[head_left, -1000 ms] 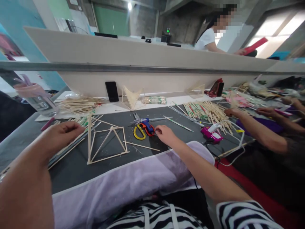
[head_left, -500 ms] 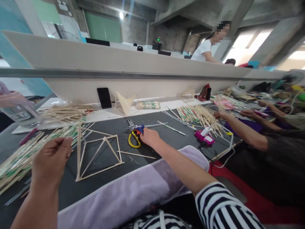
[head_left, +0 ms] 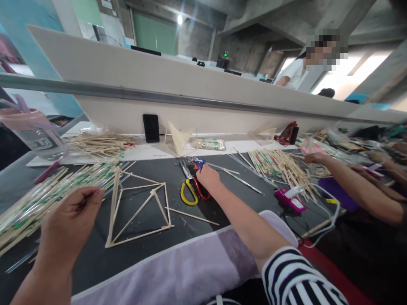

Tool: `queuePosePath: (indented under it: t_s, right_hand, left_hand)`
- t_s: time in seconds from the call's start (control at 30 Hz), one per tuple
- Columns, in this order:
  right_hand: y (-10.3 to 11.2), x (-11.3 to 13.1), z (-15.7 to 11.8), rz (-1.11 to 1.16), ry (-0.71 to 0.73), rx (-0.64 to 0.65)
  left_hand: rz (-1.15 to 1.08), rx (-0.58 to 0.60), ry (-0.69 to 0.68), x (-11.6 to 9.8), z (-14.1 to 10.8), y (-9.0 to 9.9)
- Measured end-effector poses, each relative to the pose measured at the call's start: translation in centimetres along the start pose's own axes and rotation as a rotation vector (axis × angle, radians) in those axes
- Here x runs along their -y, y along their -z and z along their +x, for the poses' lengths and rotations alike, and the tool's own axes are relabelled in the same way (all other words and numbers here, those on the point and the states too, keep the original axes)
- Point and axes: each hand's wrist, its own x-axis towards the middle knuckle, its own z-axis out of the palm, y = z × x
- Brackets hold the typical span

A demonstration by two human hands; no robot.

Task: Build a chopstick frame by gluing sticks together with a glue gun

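My right hand [head_left: 209, 177] is wrapped round a blue glue gun [head_left: 199, 164] with an orange trigger, low over the dark table; the grip is hidden by the fingers. Scissors [head_left: 187, 173] with a yellow and a red handle lie just left of it. My left hand [head_left: 74, 220] is raised with thumb and fingers pinched together; whatever they hold, if anything, is hidden. Just right of it stands an open frame of thin wooden sticks [head_left: 113, 207]. One loose stick [head_left: 192, 215] lies by the frame's right corner.
Wrapped stick bundles [head_left: 66, 190] lie at left, near a pink-lidded jug [head_left: 38, 135]. Behind stand a phone [head_left: 151, 128] and a stick model [head_left: 179, 137]. More sticks [head_left: 280, 165] and a magenta power strip [head_left: 290, 201] are at right, near a co-worker's arm [head_left: 356, 182].
The view has swung left, so the scene sits further right. My right hand has shifted slightly away from me with the glue gun, showing more of the scissors. My left hand remains pinched.
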Motion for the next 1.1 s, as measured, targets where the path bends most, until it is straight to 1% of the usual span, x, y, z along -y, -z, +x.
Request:
queuePosePath:
  t_s: [0.07, 0.17, 0.23, 0.3, 0.4, 0.47, 0.5, 0.57, 0.63, 0.7, 0.77, 0.83, 0.87, 0.9, 0.93, 1.0, 1.03, 1.1]
  right_hand:
    - [-0.4, 0.3, 0.5, -0.002, -0.001, 0.025]
    - [-0.3, 0.6, 0.9, -0.015, 0.017, 0.048]
    - [0.1, 0.6, 0.7, -0.026, 0.038, 0.052]
    - [0.5, 0.7, -0.1, -0.033, 0.072, 0.039]
    - [0.5, 0.8, -2.4, -0.049, 0.183, 0.020]
    - [0.2, 1.1, -4.0, -0.069, 0.254, 0.057]
    - [0.1, 1.3, -4.7, -0.080, 0.267, 0.091]
    - [0.0, 1.7, -5.5, -0.088, 0.267, 0.163]
    - [0.2, 2.1, -5.7, -0.080, 0.258, 0.211]
    - [0.6, 2.2, -5.6, -0.060, 0.258, 0.239]
    - [1.1, 2.0, -5.6, -0.033, 0.254, 0.269]
    - [1.6, 1.3, -5.8, 0.013, 0.260, 0.303]
    - [1.9, 0.8, -5.9, 0.059, 0.269, 0.327]
    - [2.1, 0.2, -6.1, 0.191, 0.236, 0.362]
    - [2.3, -0.4, -6.3, 0.339, 0.175, 0.444]
    - [2.8, -1.8, -6.9, 0.686, 0.048, 0.632]
    - [3.1, -2.4, -7.3, 0.825, 0.008, 0.718]
    - [3.5, -3.5, -8.0, 1.029, 0.052, 0.819]
  left_hand:
    - [-0.008, 0.063, 0.007, 0.3, 0.0, 0.0]
    - [0.021, 0.070, 0.021, 0.6, 0.0, 0.1]
    - [0.041, 0.083, 0.021, 0.6, -0.1, 0.1]
    - [0.060, 0.083, 0.015, 0.4, -0.2, 0.1]
    - [0.091, 0.050, 0.010, 0.1, -0.4, 0.2]
    - [0.107, 0.051, -0.010, -0.2, -0.4, 0.1]
    - [0.114, 0.059, -0.034, -0.3, -0.4, 0.1]
    - [0.122, 0.060, -0.091, -0.4, -0.4, 0.0]
    - [0.135, 0.038, -0.122, -0.3, -0.3, -0.2]
    - [0.132, 0.041, -0.109, 0.0, -0.3, -0.5]
    - [0.107, 0.105, -0.079, 0.5, -0.2, -0.7]
    - [0.036, 0.137, -0.038, 1.0, -0.1, -0.9]
    - [-0.025, 0.121, -0.028, 1.1, -0.1, -1.0]
    - [-0.091, 0.118, -0.017, 1.2, 0.0, -1.1]
    - [-0.161, 0.117, 0.012, 1.2, 0.0, -1.2]
    - [-0.336, 0.157, 0.101, 0.9, 0.1, -1.4]
    - [-0.417, 0.174, 0.150, 0.7, 0.2, -1.5]
    - [-0.552, 0.201, 0.240, 0.0, 0.5, -1.6]
